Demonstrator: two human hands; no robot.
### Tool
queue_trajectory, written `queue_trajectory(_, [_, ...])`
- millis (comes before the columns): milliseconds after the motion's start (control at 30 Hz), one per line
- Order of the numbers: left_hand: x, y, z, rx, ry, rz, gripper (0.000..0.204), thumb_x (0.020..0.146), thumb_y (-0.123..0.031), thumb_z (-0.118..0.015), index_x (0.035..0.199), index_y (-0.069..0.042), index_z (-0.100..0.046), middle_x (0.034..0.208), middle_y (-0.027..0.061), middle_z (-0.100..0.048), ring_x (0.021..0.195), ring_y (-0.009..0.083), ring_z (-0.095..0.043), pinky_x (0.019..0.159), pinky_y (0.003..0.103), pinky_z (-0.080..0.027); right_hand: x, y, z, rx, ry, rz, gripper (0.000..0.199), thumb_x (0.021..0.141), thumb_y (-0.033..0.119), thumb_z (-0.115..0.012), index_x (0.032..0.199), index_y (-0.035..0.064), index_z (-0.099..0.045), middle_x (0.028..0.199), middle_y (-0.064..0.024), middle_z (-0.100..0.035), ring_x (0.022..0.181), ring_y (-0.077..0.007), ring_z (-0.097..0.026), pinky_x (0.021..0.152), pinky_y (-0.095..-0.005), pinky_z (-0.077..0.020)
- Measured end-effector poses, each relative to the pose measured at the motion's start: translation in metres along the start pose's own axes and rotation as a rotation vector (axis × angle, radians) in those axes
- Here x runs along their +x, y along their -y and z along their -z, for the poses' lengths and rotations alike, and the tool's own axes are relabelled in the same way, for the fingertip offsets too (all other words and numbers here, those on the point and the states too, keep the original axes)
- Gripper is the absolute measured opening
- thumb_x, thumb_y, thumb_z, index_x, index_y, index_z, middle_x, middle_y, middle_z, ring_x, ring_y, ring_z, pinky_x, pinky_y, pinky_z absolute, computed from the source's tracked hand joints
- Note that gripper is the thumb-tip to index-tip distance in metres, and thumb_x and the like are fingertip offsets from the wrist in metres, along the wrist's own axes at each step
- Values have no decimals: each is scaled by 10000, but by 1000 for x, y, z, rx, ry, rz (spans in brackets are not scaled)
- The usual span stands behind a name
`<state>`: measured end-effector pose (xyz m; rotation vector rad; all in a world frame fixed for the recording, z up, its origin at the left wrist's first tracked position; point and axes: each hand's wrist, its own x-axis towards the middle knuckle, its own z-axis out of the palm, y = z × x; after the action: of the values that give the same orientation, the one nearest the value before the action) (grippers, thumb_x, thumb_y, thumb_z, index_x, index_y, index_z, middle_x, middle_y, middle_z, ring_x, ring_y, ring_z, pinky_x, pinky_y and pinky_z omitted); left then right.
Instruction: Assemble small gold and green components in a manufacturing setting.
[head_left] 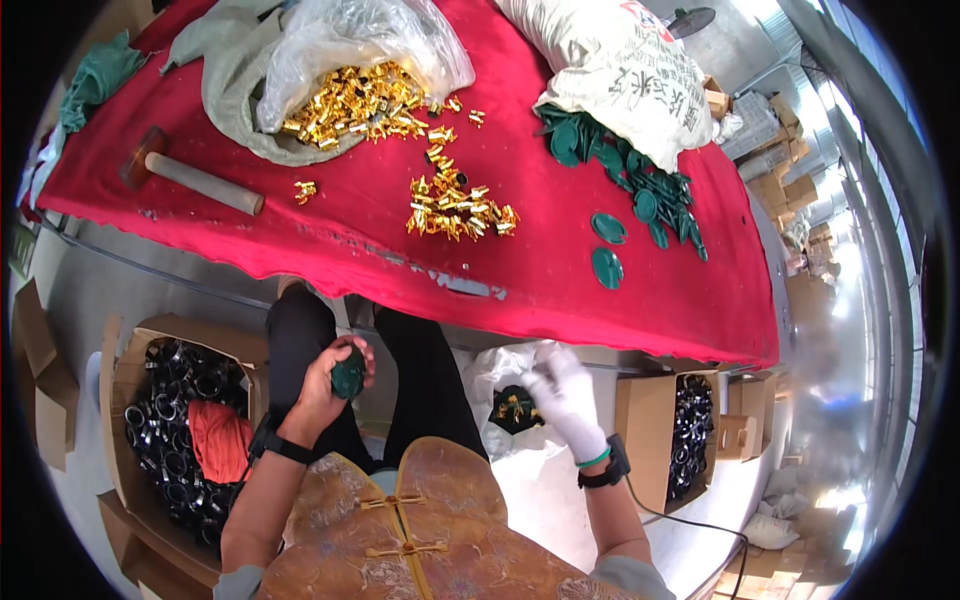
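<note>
My bare left hand (332,377) is closed around dark green pieces (347,374), seemingly a small stack of oval discs, above my left thigh. A white glove covers my right hand (567,392), raised over a translucent plastic bag (492,367); its fingers are smeared by motion. Inside that bag lie green and gold pieces (515,409). On the red-covered table, a loose heap of shiny gold clip-like pieces (455,208) lies in the middle. Two green oval discs (607,268) rest apart at the right, near a pile of similar discs (650,190).
The red table (350,225) carries a hammer (205,184), a sack of gold pieces (360,100) and a white woven sack (630,80). Cardboard boxes of black rings stand below, left (259,385) and right (640,440). A cable (690,522) runs from my right wrist.
</note>
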<state>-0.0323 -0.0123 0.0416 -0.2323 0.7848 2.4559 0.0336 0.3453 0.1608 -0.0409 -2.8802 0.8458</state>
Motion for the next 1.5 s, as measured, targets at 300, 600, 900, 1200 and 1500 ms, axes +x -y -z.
queue_trajectory(300, [-1,-5,-4,-90,54,49,287,913,-258,-612,1126,-65,-627,1021,82,-642,969,259,-647,971,565,-526,174,67,-11,-316,-279,450,449,788,92,-775,1216,49,-645,1176,-192,-621,1068,-384,-616,849,-432,-554])
queue_trajectory(600, [0,-5,-1,-48,107,11,296,963,-313,-610,1132,-70,-617,1019,76,-620,966,239,-646,957,533,-559,169,59,-8,-322,-297,595,282,751,-13,-706,1019,34,-635,1088,-157,-624,1010,-370,-588,842,-447,-514])
queue_trajectory(900, [4,1,-4,-31,126,47,319,1022,-377,-568,1128,-81,-623,1002,41,-619,948,194,-646,848,410,-571,145,73,-1,-222,-307,641,332,756,-62,-702,1069,20,-623,1216,-205,-640,1122,-391,-624,928,-428,-535])
queue_trajectory(1200, [10,9,-3,126,108,-50,363,1095,-396,-482,1139,-60,-614,1018,23,-602,926,141,-614,802,312,-510,46,118,-116,339,224,374,312,831,-10,-723,1126,41,-635,1012,-189,-670,887,-405,-687,754,-410,-565])
queue_trajectory(1500, [6,5,-2,371,16,-108,348,1102,-386,-485,1133,-65,-616,1065,-2,-572,1041,80,-552,945,259,-440,20,120,-166,432,138,274,325,821,-29,-734,1136,38,-700,1049,-151,-708,904,-329,-724,780,-356,-577])
